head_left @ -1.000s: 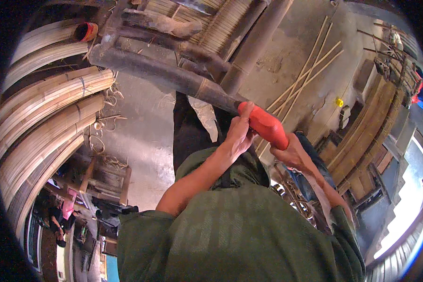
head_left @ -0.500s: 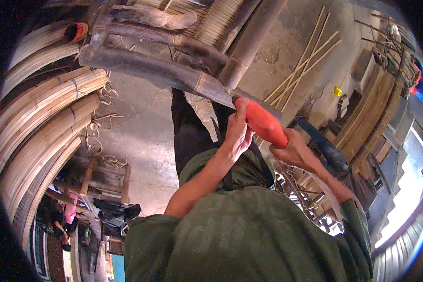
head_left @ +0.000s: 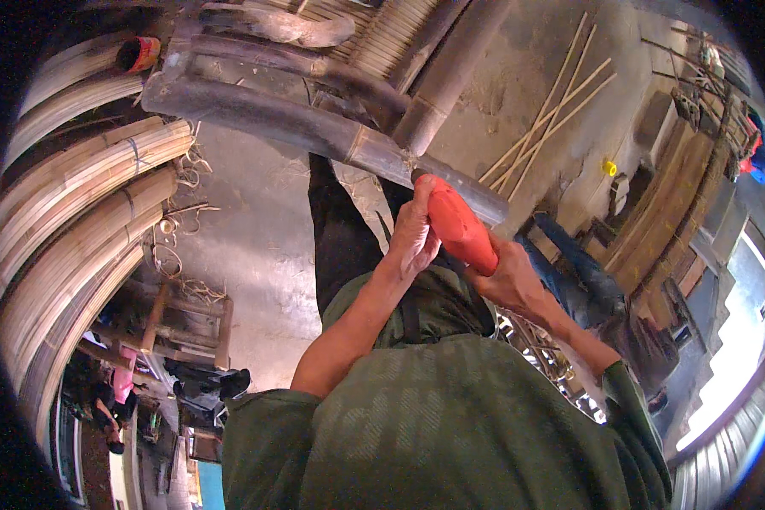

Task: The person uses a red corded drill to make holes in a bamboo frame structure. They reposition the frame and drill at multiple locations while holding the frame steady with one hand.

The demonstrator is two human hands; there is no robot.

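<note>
Both of my hands are closed around a red power drill point(head_left: 461, 223), held slanting in front of my body. My left hand point(head_left: 412, 231) wraps the forward part, close to the drill's dark front end. Around the rear end is my right hand point(head_left: 510, 276), its fingers partly hidden. The drill's front end meets, or is very close to, a thick dark bamboo pole point(head_left: 314, 132) near its joint with a second bamboo pole point(head_left: 438, 89). Whether the tip is in the bamboo cannot be made out. Both poles belong to a bamboo frame with a slatted surface.
Bundles of split bamboo point(head_left: 85, 183) are stacked along the left. Thin bamboo sticks point(head_left: 552, 110) lie on the floor at the right, near a small yellow object point(head_left: 609, 168). A small wooden stool point(head_left: 187, 323) stands lower left. Another person point(head_left: 115, 408) is far off at the left.
Both hands and the drill have shifted a little left. The drill's front end now sits closer to the joint of the bamboo poles. Both hands keep their hold.
</note>
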